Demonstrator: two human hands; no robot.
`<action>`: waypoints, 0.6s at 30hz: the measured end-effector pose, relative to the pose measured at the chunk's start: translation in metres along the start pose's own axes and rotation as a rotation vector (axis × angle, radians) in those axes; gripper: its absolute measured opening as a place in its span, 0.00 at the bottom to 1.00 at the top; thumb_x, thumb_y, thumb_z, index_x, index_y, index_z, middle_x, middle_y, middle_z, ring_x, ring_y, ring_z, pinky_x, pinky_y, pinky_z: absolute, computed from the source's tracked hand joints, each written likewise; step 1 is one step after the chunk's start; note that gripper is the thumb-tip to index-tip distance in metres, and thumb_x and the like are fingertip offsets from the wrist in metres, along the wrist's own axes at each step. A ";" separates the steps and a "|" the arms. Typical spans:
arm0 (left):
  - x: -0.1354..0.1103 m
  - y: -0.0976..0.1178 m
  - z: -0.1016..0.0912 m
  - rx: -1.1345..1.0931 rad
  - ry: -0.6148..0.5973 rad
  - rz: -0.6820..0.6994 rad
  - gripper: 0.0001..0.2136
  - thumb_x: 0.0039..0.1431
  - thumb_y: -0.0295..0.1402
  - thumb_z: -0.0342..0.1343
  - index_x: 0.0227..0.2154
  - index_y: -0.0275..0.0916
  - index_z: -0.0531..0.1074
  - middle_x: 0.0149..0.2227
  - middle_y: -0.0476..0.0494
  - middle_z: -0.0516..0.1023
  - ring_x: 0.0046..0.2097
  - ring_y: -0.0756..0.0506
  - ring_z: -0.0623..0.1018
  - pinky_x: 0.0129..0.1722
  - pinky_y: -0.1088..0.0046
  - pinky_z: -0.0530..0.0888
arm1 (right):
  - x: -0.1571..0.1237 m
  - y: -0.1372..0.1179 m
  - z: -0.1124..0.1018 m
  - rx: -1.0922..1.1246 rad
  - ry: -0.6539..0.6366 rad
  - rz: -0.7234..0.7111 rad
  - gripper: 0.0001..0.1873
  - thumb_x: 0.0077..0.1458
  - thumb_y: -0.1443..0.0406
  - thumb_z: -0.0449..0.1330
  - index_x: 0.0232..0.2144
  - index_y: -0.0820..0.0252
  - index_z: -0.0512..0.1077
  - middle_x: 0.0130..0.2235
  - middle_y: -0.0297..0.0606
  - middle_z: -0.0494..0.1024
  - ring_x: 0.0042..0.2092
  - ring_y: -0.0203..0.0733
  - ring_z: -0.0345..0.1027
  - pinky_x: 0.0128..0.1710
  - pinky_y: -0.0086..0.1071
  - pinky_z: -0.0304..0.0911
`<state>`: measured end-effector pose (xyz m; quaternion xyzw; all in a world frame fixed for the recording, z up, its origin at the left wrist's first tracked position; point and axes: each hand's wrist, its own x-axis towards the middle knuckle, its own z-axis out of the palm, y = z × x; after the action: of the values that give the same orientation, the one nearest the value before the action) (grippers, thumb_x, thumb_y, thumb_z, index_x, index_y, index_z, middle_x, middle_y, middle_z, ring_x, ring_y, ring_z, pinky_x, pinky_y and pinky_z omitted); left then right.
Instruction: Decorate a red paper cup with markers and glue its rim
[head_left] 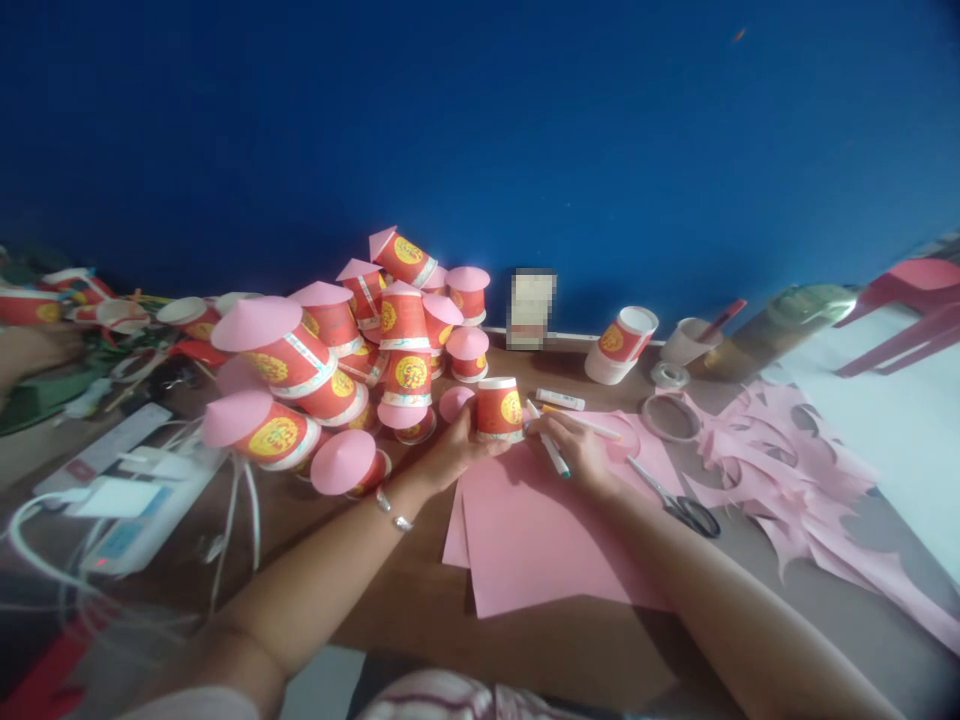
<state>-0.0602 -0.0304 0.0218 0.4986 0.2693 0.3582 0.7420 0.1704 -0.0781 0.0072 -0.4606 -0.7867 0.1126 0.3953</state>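
Note:
My left hand (450,450) is closed round a red paper cup (499,408) that stands upside down on a sheet of pink paper (540,530). My right hand (577,450) grips a white pen (550,445) with its tip beside the cup's rim. To the left is a heap of red cups (337,370), each capped with a pink paper disc. A loose pink disc (454,402) lies just behind my left fingers.
Scissors (679,503) lie on the pink paper at the right, next to pink paper offcuts (795,480). Tape rolls (670,415), a glue stick (560,399) and stacked cups (622,343) sit behind. A power strip with white cables (127,500) lies at left. A blue wall stands at the back.

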 end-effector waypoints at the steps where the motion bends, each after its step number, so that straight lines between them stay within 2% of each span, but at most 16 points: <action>1: 0.000 0.000 0.000 0.002 -0.008 0.010 0.35 0.57 0.34 0.74 0.65 0.45 0.68 0.62 0.36 0.79 0.65 0.32 0.77 0.65 0.51 0.75 | 0.000 0.000 0.000 0.000 0.002 0.000 0.07 0.63 0.69 0.61 0.42 0.50 0.72 0.37 0.40 0.80 0.35 0.48 0.77 0.35 0.40 0.72; 9: 0.004 -0.002 -0.003 0.008 -0.070 0.091 0.34 0.56 0.32 0.74 0.64 0.42 0.70 0.63 0.32 0.79 0.65 0.30 0.77 0.65 0.50 0.73 | 0.003 -0.007 -0.003 0.019 0.016 0.005 0.03 0.63 0.67 0.61 0.37 0.52 0.71 0.33 0.38 0.77 0.32 0.44 0.73 0.32 0.38 0.69; 16: 0.003 0.003 0.002 0.044 -0.073 0.082 0.33 0.54 0.33 0.75 0.62 0.40 0.72 0.64 0.31 0.78 0.65 0.31 0.77 0.66 0.50 0.72 | 0.002 -0.006 -0.004 0.038 0.013 -0.008 0.04 0.62 0.66 0.62 0.39 0.53 0.72 0.35 0.38 0.79 0.34 0.46 0.75 0.35 0.38 0.70; 18: 0.002 0.003 0.001 0.047 -0.064 0.076 0.32 0.54 0.31 0.75 0.61 0.40 0.73 0.62 0.31 0.79 0.63 0.31 0.78 0.64 0.51 0.74 | 0.002 -0.006 -0.003 0.042 0.015 -0.017 0.02 0.64 0.66 0.61 0.39 0.52 0.72 0.34 0.38 0.78 0.34 0.46 0.75 0.35 0.39 0.70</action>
<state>-0.0592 -0.0288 0.0245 0.5369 0.2343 0.3636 0.7243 0.1682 -0.0805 0.0129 -0.4464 -0.7850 0.1226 0.4116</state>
